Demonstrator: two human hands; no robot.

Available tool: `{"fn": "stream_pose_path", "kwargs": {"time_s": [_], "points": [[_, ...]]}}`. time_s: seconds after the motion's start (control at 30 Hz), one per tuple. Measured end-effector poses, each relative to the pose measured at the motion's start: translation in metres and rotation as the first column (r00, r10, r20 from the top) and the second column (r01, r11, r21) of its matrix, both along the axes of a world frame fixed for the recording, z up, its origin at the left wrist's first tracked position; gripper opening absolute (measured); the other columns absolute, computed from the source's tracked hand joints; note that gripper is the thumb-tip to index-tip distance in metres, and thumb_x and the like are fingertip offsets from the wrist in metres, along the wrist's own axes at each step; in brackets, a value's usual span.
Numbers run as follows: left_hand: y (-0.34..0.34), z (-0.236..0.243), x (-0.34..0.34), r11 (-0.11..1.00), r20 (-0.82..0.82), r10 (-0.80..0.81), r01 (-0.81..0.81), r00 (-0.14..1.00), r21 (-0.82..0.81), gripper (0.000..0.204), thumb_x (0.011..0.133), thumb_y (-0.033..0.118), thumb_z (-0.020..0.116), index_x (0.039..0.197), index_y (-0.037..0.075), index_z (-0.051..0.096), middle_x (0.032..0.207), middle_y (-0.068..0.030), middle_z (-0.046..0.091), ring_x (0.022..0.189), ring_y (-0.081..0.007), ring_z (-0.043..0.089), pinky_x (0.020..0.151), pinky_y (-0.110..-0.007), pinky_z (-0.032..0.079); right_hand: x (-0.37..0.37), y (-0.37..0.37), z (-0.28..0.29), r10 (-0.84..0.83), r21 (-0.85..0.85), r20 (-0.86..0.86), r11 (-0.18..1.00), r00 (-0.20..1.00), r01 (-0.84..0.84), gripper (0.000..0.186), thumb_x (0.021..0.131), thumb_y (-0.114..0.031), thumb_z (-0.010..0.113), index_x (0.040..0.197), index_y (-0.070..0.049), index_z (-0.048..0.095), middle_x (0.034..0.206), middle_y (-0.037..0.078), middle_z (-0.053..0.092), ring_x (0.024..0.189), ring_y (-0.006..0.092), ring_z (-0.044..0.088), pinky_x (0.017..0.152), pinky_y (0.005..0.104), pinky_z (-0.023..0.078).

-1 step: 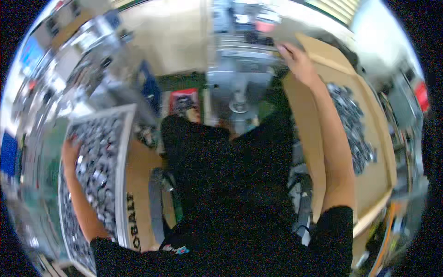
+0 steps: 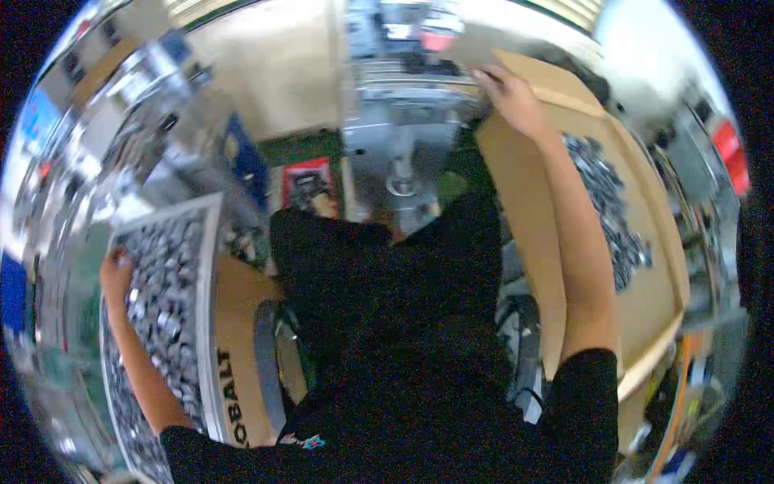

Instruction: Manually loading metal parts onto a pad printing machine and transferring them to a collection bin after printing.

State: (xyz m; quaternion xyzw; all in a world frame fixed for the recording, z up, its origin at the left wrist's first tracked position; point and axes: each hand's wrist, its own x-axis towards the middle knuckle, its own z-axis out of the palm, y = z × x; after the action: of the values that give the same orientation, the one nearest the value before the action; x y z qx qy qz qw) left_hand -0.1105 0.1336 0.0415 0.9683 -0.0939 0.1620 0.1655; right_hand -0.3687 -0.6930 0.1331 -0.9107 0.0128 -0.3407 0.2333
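My left hand (image 2: 116, 274) reaches into a light-framed bin of small grey metal parts (image 2: 169, 266) at the left, fingers curled on something I cannot make out. My right hand (image 2: 512, 101) is raised near the far-left corner of a cardboard tray (image 2: 645, 315), fingers bent around something too small or blurred to name. A pile of shiny metal pieces (image 2: 605, 210) lies in that tray, partly behind my right forearm. My dark-clothed lap is between the two containers.
A grey machine (image 2: 379, 121) stands ahead, with a red-rimmed tray (image 2: 306, 169) left of it. A cardboard box (image 2: 242, 323) is beside the bin. Blurred equipment (image 2: 121, 105) crowds the upper left; a red object (image 2: 730, 157) is at the far right.
The scene has shifted slightly left in the view. My right hand appears slightly higher and further left; my left hand is still in the bin.
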Motion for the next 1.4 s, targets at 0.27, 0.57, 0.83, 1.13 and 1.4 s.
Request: {"fn": "stream_pose_path", "kwargs": {"time_s": [0.27, 0.57, 0.83, 1.13, 1.4], "points": [[-0.332, 0.076, -0.040, 0.808, 0.162, -0.542, 0.565, 0.824, -0.167, 0.026, 0.091, 0.018, 0.066, 0.111, 0.001, 0.069, 0.104, -0.0105, 0.072, 0.090, -0.0181, 0.064, 0.083, -0.030, 0.049, -0.115, -0.196, -0.002, -0.655, -0.364, -0.394, 0.755, 0.645, 0.545, 0.026, 0.089, -0.020, 0.070, 0.110, -0.006, 0.070, 0.104, 0.012, 0.072, 0.094, 0.0242, 0.068, 0.082, 0.0357, 0.053], [-0.568, 0.096, -0.051, 0.394, 0.347, -0.796, 0.860, 0.496, -0.325, 0.025, 0.092, 0.018, 0.064, 0.110, 0.001, 0.070, 0.099, -0.0136, 0.072, 0.085, -0.0159, 0.065, 0.080, -0.030, 0.051, -0.154, -0.162, 0.012, -0.300, -0.181, -0.546, 0.954, 0.782, 0.239, 0.028, 0.075, -0.011, 0.078, 0.103, -0.009, 0.073, 0.097, 0.007, 0.073, 0.086, 0.0199, 0.067, 0.077, 0.0356, 0.054], [-0.700, 0.098, -0.067, 0.318, 0.267, -0.818, 0.788, 0.509, -0.528, 0.028, 0.094, 0.021, 0.059, 0.112, 0.002, 0.069, 0.100, -0.0175, 0.072, 0.088, -0.0227, 0.070, 0.079, -0.032, 0.053, -0.155, -0.177, -0.013, -0.344, -0.209, -0.412, 0.937, 0.844, 0.281, 0.026, 0.069, -0.010, 0.077, 0.094, -0.004, 0.070, 0.088, 0.015, 0.071, 0.082, 0.0308, 0.067, 0.077, 0.0400, 0.054], [-0.717, 0.077, -0.054, 0.339, 0.133, -0.844, 0.709, 0.519, -0.618, 0.036, 0.093, 0.034, 0.059, 0.113, 0.005, 0.069, 0.109, -0.0192, 0.070, 0.102, -0.0305, 0.067, 0.092, -0.036, 0.050, -0.122, -0.160, 0.002, -0.494, -0.154, -0.113, 0.866, 0.862, 0.476, 0.019, 0.088, -0.019, 0.064, 0.097, -0.003, 0.068, 0.076, 0.016, 0.069, 0.069, 0.0289, 0.068, 0.067, 0.0382, 0.053], [-0.714, 0.066, -0.047, 0.379, 0.307, -0.818, 0.857, 0.487, -0.350, 0.051, 0.084, 0.049, 0.069, 0.115, 0.010, 0.063, 0.114, -0.0124, 0.069, 0.107, -0.0345, 0.064, 0.097, -0.042, 0.047, 0.010, -0.090, 0.029, -0.317, 0.207, 0.026, 0.929, 0.948, 0.305, 0.034, 0.086, -0.034, 0.063, 0.090, -0.002, 0.070, 0.074, 0.017, 0.070, 0.071, 0.0284, 0.070, 0.068, 0.0402, 0.054]]}}
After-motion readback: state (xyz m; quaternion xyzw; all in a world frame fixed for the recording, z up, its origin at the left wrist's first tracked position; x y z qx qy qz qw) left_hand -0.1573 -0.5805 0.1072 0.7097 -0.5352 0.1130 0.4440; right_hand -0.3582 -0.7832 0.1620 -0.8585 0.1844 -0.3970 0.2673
